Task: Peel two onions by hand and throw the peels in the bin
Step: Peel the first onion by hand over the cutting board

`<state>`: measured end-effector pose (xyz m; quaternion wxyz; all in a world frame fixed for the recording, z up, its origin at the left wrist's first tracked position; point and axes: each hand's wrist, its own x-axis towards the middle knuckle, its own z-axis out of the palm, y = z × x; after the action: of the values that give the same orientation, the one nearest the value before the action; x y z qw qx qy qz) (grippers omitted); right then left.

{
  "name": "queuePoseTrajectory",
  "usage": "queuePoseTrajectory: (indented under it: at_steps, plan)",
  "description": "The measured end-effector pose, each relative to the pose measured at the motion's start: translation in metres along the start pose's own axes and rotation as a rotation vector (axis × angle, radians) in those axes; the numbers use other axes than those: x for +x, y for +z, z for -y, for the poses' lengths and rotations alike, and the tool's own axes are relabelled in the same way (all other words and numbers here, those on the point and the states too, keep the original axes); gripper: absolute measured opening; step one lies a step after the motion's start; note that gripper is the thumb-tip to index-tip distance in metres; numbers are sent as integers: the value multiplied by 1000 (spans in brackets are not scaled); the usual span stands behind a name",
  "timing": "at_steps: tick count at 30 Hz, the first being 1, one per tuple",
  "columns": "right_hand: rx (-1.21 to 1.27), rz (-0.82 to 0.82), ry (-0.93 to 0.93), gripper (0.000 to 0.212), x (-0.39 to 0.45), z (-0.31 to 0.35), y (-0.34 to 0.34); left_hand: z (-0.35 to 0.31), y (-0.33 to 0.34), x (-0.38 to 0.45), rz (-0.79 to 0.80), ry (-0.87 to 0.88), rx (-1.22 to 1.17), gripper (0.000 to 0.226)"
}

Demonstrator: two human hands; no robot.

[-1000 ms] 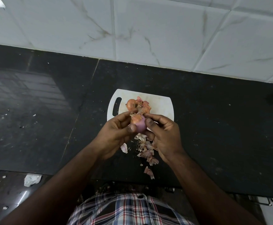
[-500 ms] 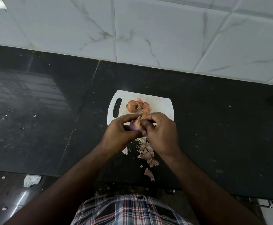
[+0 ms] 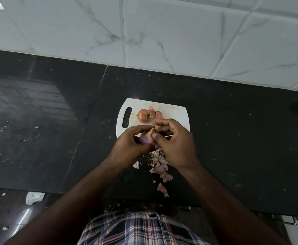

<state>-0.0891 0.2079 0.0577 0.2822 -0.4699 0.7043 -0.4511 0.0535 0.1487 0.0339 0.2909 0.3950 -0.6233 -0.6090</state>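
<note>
The right hand [image 3: 175, 142] has moved from the side of the purple onion [image 3: 146, 137] to pinch its top. The orange skin once there is gone

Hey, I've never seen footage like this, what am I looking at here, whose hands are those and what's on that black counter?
No machine here: a person wears a camera on the head, looking down at their own two hands over a dark counter. The left hand holds a purple, mostly peeled onion; the right hand pinches at its top with curled fingers. Behind them a white cutting board carries a second onion, still in its orange skin. Loose peels lie on the counter near the person's checked shirt. No bin is in view.
</note>
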Motion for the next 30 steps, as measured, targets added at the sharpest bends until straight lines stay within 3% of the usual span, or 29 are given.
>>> queuePoseTrajectory:
  at_steps: [7,13,18,26,30]
  plan:
    - [12,-86,16,27,-5,-2,9,-1,1,0,6,-28,-23,49]
    - [228,100,72,36,2,-2,-2,7,-9,2,132,-109,-172,51]
    - [233,236,25,29,9,-2,-13,11,-15,0,241,-127,-363,51]
    - [202,158,2,26,12,-8,-20,9,-16,2,227,-186,-474,54]
    - [42,174,-52,25,9,-5,-18,12,-14,1,201,-212,-487,48]
